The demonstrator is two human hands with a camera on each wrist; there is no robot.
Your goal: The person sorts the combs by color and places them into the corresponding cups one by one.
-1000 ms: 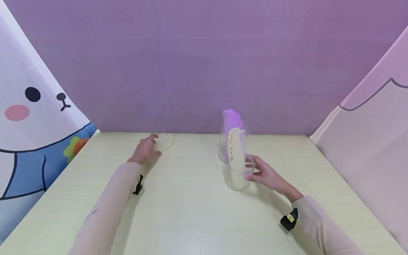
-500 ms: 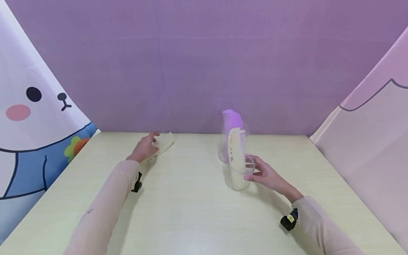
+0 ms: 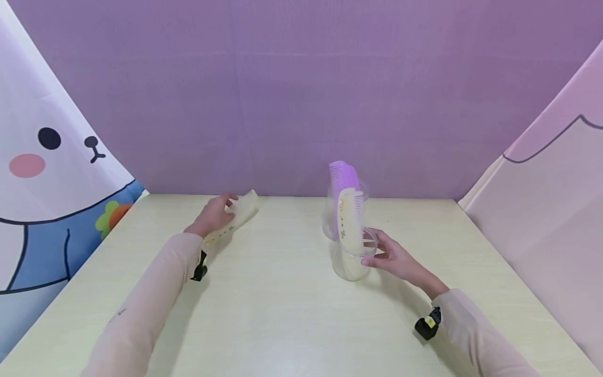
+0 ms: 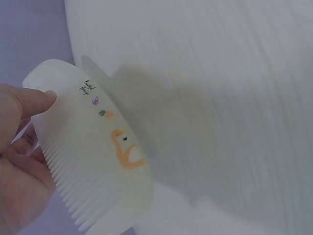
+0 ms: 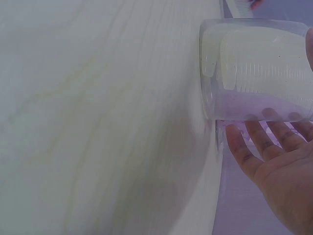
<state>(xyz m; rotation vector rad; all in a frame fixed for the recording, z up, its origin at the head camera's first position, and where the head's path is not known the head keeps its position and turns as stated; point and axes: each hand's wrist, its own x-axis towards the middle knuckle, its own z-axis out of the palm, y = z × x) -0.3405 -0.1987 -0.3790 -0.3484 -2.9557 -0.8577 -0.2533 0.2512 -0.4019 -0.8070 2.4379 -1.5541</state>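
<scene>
At the back left of the table, my left hand pinches a cream comb between thumb and fingers. It is printed with a flamingo and small fruit, and is tilted over its shadow with its teeth on the palm side. My right hand holds a clear plastic cup standing on the table, thumb and fingers about its rim. Inside that cup stands a cream comb, its upper part above the rim. Right behind is another clear cup with a purple comb upright in it.
The pale wooden table ends at a purple cloth backdrop. A printed cartoon cloth hangs at the left side, a pink and white one at the right. Each wrist wears a black strap.
My left hand has shifted slightly left and tipped the cream comb up from nearly flat, so more of it shows. My right hand and both cups have stayed put.
</scene>
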